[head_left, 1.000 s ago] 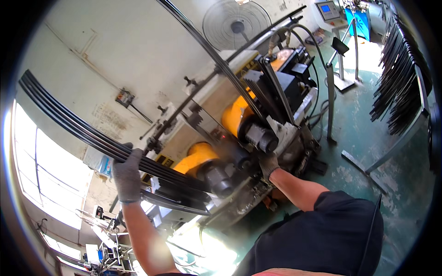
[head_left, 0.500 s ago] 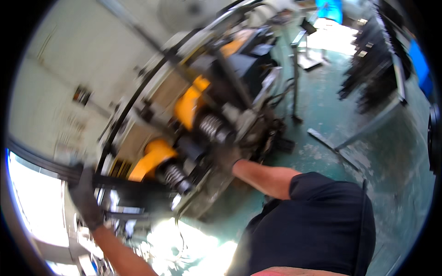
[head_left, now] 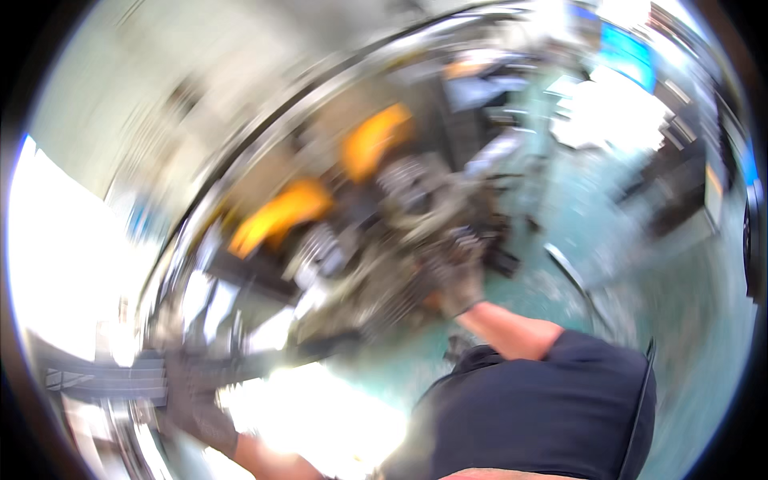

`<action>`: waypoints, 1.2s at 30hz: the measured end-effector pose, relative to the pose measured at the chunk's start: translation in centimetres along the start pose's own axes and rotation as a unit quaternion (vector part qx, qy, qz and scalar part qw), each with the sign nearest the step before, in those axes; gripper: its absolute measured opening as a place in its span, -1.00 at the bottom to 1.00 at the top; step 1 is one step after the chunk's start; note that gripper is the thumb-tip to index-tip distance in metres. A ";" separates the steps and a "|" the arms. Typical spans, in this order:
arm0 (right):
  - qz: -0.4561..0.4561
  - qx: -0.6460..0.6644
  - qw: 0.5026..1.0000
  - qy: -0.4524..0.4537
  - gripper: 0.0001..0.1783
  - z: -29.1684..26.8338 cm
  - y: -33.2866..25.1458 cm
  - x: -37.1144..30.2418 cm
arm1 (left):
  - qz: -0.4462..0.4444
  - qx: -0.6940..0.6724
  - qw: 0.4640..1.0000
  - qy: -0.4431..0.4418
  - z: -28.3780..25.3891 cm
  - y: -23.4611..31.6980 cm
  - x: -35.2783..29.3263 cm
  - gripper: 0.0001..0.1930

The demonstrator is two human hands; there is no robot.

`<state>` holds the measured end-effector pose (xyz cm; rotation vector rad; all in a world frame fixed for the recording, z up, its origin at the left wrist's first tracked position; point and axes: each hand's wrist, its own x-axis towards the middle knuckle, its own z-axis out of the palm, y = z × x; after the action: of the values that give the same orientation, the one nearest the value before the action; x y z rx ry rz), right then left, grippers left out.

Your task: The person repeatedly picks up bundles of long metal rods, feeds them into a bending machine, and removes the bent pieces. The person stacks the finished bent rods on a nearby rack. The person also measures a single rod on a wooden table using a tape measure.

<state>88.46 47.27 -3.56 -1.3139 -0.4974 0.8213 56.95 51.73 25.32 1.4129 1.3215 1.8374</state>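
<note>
My left hand (head_left: 196,404), in a dark glove, is closed around a long dark bar with lengthwise grooves (head_left: 108,378). The bar reaches from the left edge toward the front of the machine; its far end is smeared. My right hand (head_left: 458,282), also gloved, is at the near right end of the machine (head_left: 376,280), by greasy metal parts. Blur hides its fingers and whether it holds anything. Two yellow machine housings (head_left: 284,210) with coiled, spring-like metal parts (head_left: 320,252) sit between and beyond my hands.
Behind the machine rises a pale wall (head_left: 200,48). A stack of dark bars (head_left: 676,188) lies on a rack at the right. A thin metal piece (head_left: 568,268) is on the green floor (head_left: 544,296). Bright light glares at the left and below.
The view has swung, with strong blur. My left hand and the bar now appear lower and nearer to me. My right hand appears further right, along the machine's near edge.
</note>
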 end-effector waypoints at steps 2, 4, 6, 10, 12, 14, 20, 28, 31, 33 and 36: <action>-0.112 -0.009 0.994 -0.013 -0.73 -2.8 3.6 -0.1 | 0.016 -0.023 0.999 0.019 -3.2 0.3 -1.9 -0.59; -0.171 -0.016 0.985 -0.002 -0.77 0.6 2.2 -1.7 | 0.007 -0.047 0.996 0.079 -8.5 1.8 -5.2 -0.64; -0.233 -0.016 0.972 0.019 -0.79 3.2 0.9 -4.4 | -0.022 -0.047 0.986 0.157 -12.8 2.2 -8.5 -0.71; -0.022 0.096 0.974 -0.204 -0.74 6.7 2.9 -8.8 | 0.076 -0.041 0.973 0.214 -22.5 2.3 -20.3 -0.78; 0.024 0.107 0.960 -0.258 -0.73 9.1 3.9 -11.1 | 0.056 -0.032 0.955 0.289 -24.6 2.9 -25.4 -0.81; 0.040 0.060 0.940 -0.334 -0.72 11.8 4.1 -13.4 | 0.024 0.030 0.931 0.364 -26.3 5.5 -29.7 -0.81; 0.077 0.101 0.798 -0.589 -0.73 18.3 6.7 -20.7 | 0.066 0.045 0.785 0.615 -25.5 9.6 -41.9 -0.76; 0.057 0.105 0.650 -0.751 -0.73 19.5 3.4 -36.0 | 0.149 0.145 0.647 0.734 -21.6 16.8 -55.1 -0.74; 0.052 0.112 0.621 -0.774 -0.73 19.0 0.3 -42.5 | 0.195 0.126 0.586 0.776 -21.4 18.8 -60.2 -0.75; 0.028 0.126 0.608 -0.783 -0.72 17.7 -2.8 -47.8 | 0.232 0.112 0.581 0.772 -21.5 20.8 -64.6 -0.78; -0.039 0.166 0.531 -0.830 -0.76 15.4 -9.5 -56.2 | 0.293 0.075 0.538 0.787 -23.2 24.5 -70.3 -0.76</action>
<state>43.91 13.83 15.94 0.3078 -1.7332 1.8433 65.44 -24.98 14.32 -0.4344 1.6327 3.8024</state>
